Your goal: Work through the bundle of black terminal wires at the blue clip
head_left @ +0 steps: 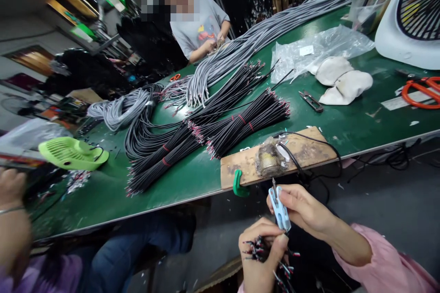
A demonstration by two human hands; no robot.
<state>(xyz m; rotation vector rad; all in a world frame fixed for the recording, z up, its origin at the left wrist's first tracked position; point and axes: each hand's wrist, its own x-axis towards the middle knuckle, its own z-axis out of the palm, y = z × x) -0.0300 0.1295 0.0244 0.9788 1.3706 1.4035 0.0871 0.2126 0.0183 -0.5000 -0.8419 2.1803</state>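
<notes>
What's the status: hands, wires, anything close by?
Left hand gripping wire bunch. Right hand holding blue tool, lower end at left hand. Wooden board, green clamp just beyond.

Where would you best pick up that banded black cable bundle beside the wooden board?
Probably around the middle, at its red bands, coming down from above. The bundle lies on the green table, its cables bound together there, while its ends spread into loose wire tips. The wooden board sits close on the near side, so above looks roomier.
</notes>
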